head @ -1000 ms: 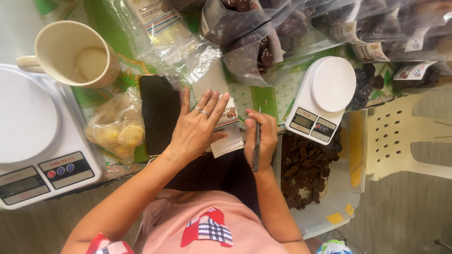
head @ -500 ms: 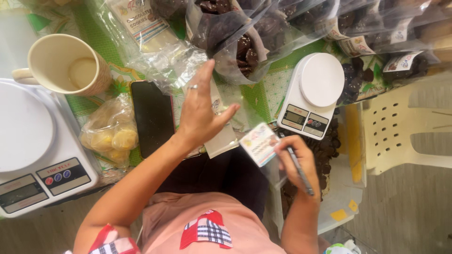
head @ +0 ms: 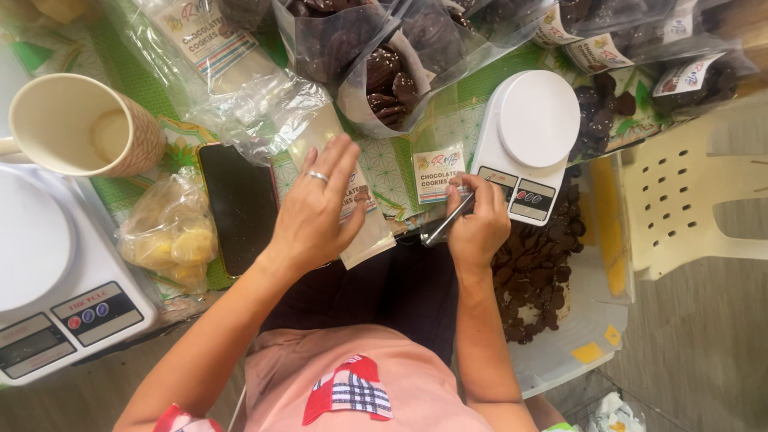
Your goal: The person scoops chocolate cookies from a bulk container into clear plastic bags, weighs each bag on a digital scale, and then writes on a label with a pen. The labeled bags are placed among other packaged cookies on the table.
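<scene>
a green patterned table mat (head: 400, 172) covers a crowded worktop, with a cream plastic chair (head: 696, 200) off to one side. the left hand (head: 316, 212) lies flat, fingers spread, pressing on a clear packet (head: 360, 228) beside a black phone (head: 240, 208). the right hand (head: 480, 224) is closed around a pen (head: 448, 220) and pinches a small printed label (head: 438, 174) at its lower edge, just left of the small white scale (head: 532, 140). the step looks like labelling: the label is loose, not yet on the packet. placing it would call for lining it up squarely on the held-down film. the packet's contents are hidden under the palm, the pen tip is hard to make out, and the large scale (head: 56, 280) and tub of dark cookies (head: 536, 272) are partly cut off or covered.
</scene>
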